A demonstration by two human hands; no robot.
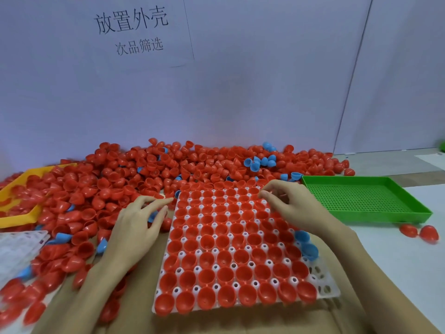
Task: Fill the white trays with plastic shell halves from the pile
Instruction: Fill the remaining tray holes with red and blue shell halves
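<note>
Red shell halves [218, 233], white tray [325, 289] nearly full

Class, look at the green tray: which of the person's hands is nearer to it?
Right. The right hand hovers over the white tray's far right corner, beside the green tray; the left hand is beyond the white tray's left edge.

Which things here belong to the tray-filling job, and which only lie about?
Job: white plastic tray filled with red shells; pile of red and blue plastic shell halves; left hand; right hand.
Lying about: green perforated plastic tray; yellow plastic tray.
</note>
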